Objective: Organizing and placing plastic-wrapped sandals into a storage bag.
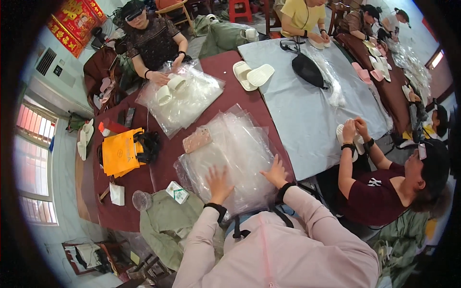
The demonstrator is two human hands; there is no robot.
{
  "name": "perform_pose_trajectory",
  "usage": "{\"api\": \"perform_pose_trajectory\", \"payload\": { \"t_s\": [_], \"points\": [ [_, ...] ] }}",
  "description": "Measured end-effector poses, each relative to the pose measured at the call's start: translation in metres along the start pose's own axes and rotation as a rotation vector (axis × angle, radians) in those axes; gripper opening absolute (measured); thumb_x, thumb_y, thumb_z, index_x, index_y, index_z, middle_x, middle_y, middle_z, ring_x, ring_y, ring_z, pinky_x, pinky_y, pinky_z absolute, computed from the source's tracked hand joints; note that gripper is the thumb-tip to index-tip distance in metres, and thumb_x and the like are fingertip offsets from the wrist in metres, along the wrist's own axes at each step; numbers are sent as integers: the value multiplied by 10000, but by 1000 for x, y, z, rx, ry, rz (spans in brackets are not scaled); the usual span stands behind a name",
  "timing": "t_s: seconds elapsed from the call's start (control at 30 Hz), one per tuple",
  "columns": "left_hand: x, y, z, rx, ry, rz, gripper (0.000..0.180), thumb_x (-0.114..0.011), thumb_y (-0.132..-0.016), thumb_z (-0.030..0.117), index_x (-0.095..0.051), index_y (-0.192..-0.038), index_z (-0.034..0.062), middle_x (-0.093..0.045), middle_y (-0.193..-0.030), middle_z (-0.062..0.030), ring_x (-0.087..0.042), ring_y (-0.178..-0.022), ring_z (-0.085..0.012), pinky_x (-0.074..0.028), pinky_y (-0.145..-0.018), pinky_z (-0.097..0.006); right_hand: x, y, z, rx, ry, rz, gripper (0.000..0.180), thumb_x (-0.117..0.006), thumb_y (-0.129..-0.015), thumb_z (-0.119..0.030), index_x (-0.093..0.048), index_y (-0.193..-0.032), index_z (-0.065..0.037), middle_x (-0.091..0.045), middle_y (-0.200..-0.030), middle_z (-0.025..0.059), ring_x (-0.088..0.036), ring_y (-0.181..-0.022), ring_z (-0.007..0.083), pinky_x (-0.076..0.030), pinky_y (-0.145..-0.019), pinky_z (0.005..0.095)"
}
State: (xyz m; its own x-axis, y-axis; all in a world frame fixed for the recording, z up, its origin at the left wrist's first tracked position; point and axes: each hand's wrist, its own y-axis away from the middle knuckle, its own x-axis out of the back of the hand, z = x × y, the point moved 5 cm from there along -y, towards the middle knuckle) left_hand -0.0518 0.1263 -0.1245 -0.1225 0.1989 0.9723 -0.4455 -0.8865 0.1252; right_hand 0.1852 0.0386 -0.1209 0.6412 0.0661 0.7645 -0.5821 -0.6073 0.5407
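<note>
- The stack of clear plastic bags (242,139) lies on the dark red desk (163,170), right in front of the person; it reaches away from both hands, its longer direction seeming to run near to far, though the loose, fanned edges blur its outline.
- The left hand (219,185) is over the near left part of the stack, palm down with fingers spread; it pinches nothing, and how firmly it presses cannot be told.
- The right hand (275,173) is at the near right edge of the stack, fingers apart and thumb out to the left; it grips nothing visible; bare plastic shows between the two hands.
- A pink patterned case (197,139) lies on the far left part of the stack, its long axis slanting from near left to far right; the left hand is the nearer one, with the case beyond its fingertips and somewhat left.
</note>
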Motion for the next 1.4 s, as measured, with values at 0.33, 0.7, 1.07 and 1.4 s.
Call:
{"api": "perform_pose_trajectory", "payload": {
  "t_s": [0.33, 0.7, 1.07, 1.4],
  "points": [
    [-59, -31, 6, -218, 28, -205, 812, -611, -686, 537, -336, -1372, 203, -103, -1477, -186, -87, -1337, -451, -97, -1021, -636, -6, 88, -127, 1440, 9, 306, 498, -590, -763, -149, -462, -1238, -78, -416, -1315, 159, -382, -1227, 322, -237, -1040, 483],
    [-12, -35, 33, -375, -125, -351, 762, -666, -686, 522, -345, -1351, 336, -142, -1452, -201, -202, -1283, -468, -284, -943, -626, -20, 30, -104, 712, 676, 428, 775, -676, -707, -390, -336, -1370, -180, -436, -1299, 214, -466, -1134, 371, -233, -1007, 556],
    [31, -159, -112, -35, 153, 299, 509, -540, -837, 249, -403, -1291, 63, -385, -1325, -214, -350, -1211, -397, -273, -1006, -479, -33, 10, -114, 747, 869, 284, 657, -550, -825, -291, -260, -1409, -213, -174, -1469, 158, -202, -1328, 384, -177, -1034, 586],
    [30, -196, -125, -185, -73, -212, 893, -715, -614, 187, -259, -1377, 92, -383, -1310, -165, -343, -1243, -330, -247, -1046, -484, -30, -4, -105, 778, 753, -31, 917, -763, -634, -294, -253, -1395, -327, -92, -1491, 125, -248, -1313, 345, -334, -945, 555]
  ]
}}
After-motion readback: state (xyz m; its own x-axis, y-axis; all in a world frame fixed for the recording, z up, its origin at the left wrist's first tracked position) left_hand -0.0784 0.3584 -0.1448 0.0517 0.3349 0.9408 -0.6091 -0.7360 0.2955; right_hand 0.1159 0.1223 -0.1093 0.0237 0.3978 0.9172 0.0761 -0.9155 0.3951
